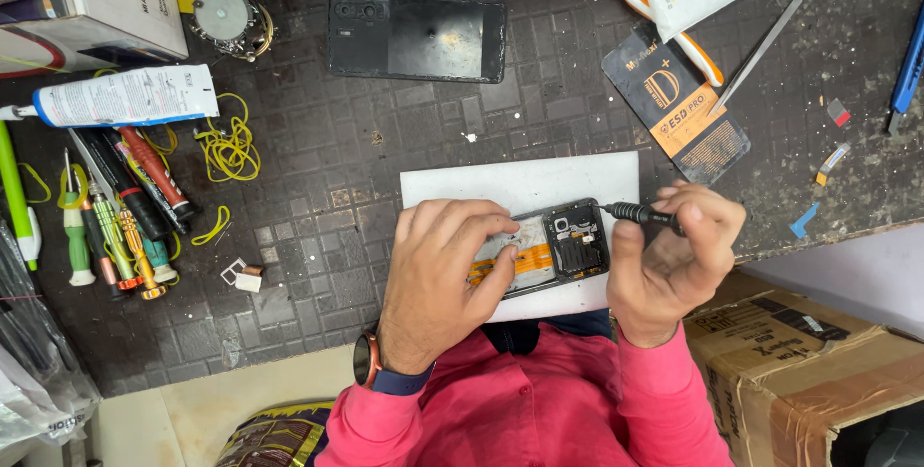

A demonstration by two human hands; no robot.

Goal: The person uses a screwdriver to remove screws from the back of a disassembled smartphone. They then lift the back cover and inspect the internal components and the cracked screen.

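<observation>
Nearest, the left hand (438, 270) presses the opened black phone with orange flex cable (549, 250) onto a white sheet (520, 183) at the table's near edge. The right hand (674, 255) pinches a black precision screwdriver (640, 215); a slipped tip could gouge the board.

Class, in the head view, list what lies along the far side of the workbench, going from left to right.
White box → round metal part → black phone back cover → toothbrush → metal tweezers → blue tool.
</observation>
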